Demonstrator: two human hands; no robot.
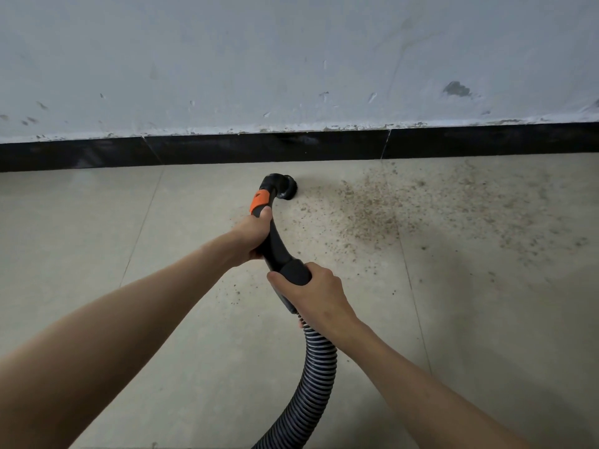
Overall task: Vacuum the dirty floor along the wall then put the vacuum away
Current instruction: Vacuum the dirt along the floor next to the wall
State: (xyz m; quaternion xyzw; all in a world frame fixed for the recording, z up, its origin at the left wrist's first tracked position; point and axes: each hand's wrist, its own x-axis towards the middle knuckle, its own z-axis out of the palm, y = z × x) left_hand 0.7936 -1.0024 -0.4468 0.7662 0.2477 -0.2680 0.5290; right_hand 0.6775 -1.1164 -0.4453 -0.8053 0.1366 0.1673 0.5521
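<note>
A black vacuum handle (275, 241) with an orange band runs from my hands toward the wall. Its round brush nozzle (287, 188) rests on the tiled floor close to the black skirting. My left hand (251, 233) grips the handle just below the orange band. My right hand (316, 294) grips the thick cuff where the ribbed grey hose (319, 371) begins. The hose curves down and out of the bottom of the view. A wide patch of brown grit (382, 209) lies on the floor to the right of the nozzle. The vacuum body is out of view.
A scuffed pale wall (291, 59) with a black skirting board (259, 147) crosses the view ahead. Beige floor tiles (81, 238) left of the nozzle carry little grit. Scattered specks lie near my hands.
</note>
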